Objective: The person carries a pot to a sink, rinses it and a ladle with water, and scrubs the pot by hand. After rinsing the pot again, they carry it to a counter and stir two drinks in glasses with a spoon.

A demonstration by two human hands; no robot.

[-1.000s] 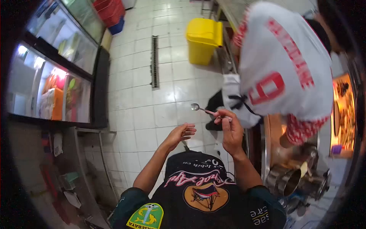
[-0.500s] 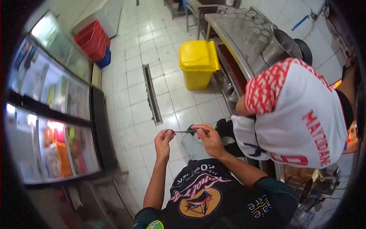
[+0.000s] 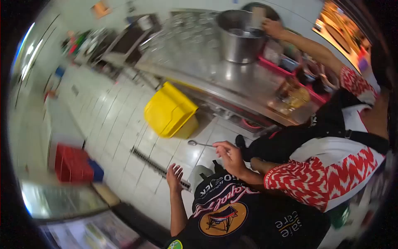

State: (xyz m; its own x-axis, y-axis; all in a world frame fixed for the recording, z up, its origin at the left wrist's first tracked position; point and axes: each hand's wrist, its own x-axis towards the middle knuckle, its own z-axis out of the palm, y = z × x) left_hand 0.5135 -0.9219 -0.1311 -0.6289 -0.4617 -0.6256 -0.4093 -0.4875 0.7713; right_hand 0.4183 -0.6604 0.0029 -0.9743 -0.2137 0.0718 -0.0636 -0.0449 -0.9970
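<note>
A small metal spoon (image 3: 200,143) sticks out to the left from my right hand (image 3: 230,157), which grips it by the handle. The spoon's bowl hangs free over the tiled floor, in front of my dark printed shirt (image 3: 226,207). My left hand (image 3: 175,176) is raised to the left of it, fingers apart, holding nothing. On my right a co-worker in a red and white top (image 3: 304,178) stands close to my right arm. That person's hand (image 3: 273,28) is at the rim of a large steel pot (image 3: 240,43).
A steel table (image 3: 199,79) carries the pot, many clear glasses (image 3: 186,31) and a pink tray (image 3: 275,66) of containers. A yellow bin (image 3: 166,112) stands before it. A drain channel (image 3: 153,164) crosses the floor. Red crates (image 3: 72,164) and a glass-door fridge are at left.
My view has swung right toward the steel table. My left hand has let go of the spoon and opened; my right hand keeps it. The co-worker now reaches to the pot.
</note>
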